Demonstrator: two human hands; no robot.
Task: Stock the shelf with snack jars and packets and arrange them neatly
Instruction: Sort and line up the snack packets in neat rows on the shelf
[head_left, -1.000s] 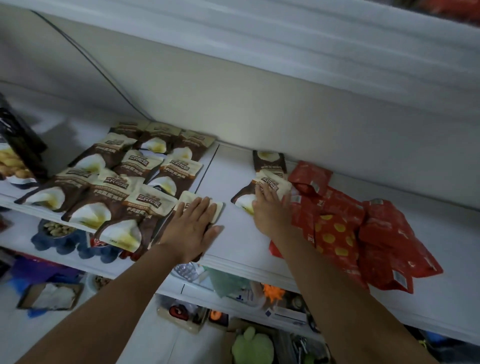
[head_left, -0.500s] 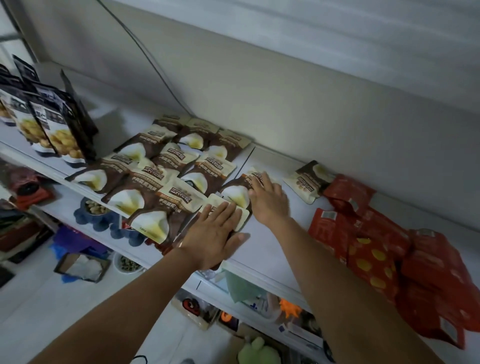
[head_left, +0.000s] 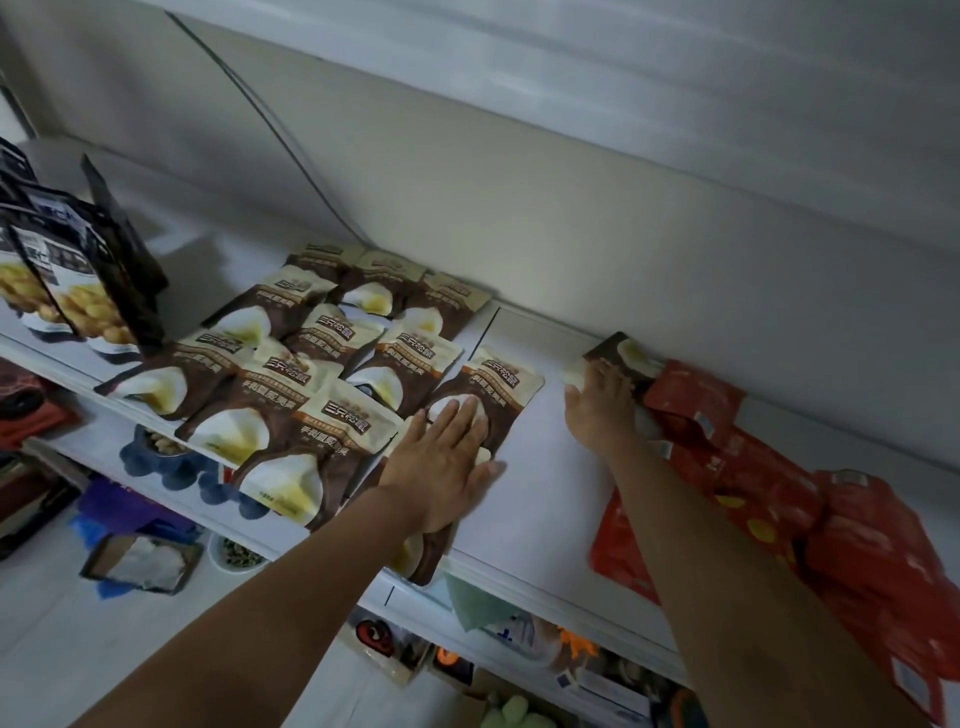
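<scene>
On the left the brown-and-cream packets (head_left: 332, 431) are catching the light, looking like smooth, glossy plastic film. On the right the red packets (head_left: 753, 467) are showing crinkled, shiny film. The white shelf (head_left: 545, 493) is looking smooth and matt.

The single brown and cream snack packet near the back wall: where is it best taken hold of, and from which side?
Probably pinch the brown and cream snack packet at its cream end, coming from the front left over the bare white shelf. The back wall is close behind it and crumpled red packets crowd its right side. The right hand rests its fingers on it.
</scene>
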